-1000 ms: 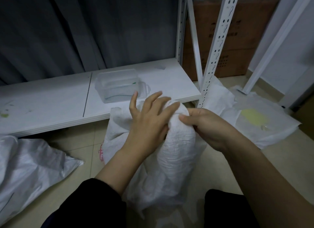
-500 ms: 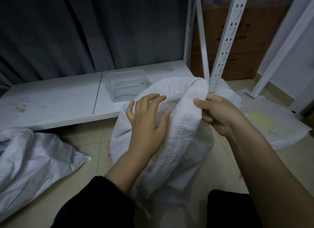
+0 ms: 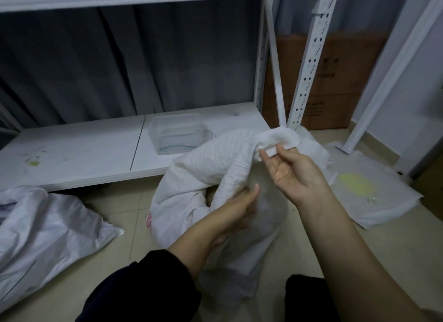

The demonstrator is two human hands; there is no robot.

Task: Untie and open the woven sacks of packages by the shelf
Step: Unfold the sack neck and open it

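Observation:
A white woven sack (image 3: 206, 163) stands on the tiled floor in front of the low shelf board (image 3: 79, 151). Its crumpled top is stretched up and to the right. My right hand (image 3: 294, 170), palm up, pinches the end of that top between thumb and fingertips near the shelf post (image 3: 309, 62). My left hand (image 3: 239, 202) grips the sack's neck lower down, fingers wrapped round the bunched fabric. What is inside the sack is hidden.
A second white sack (image 3: 45, 230) lies slumped on the floor at the left. A clear plastic tub (image 3: 178, 136) sits on the shelf board. A flat white bag with a yellow patch (image 3: 366, 190) lies at the right. A cardboard box (image 3: 330, 86) stands behind the post.
My right hand has lifted the sack's top further up and right, turning palm up. My left hand has slid down from the top onto the neck. The view has tilted upward.

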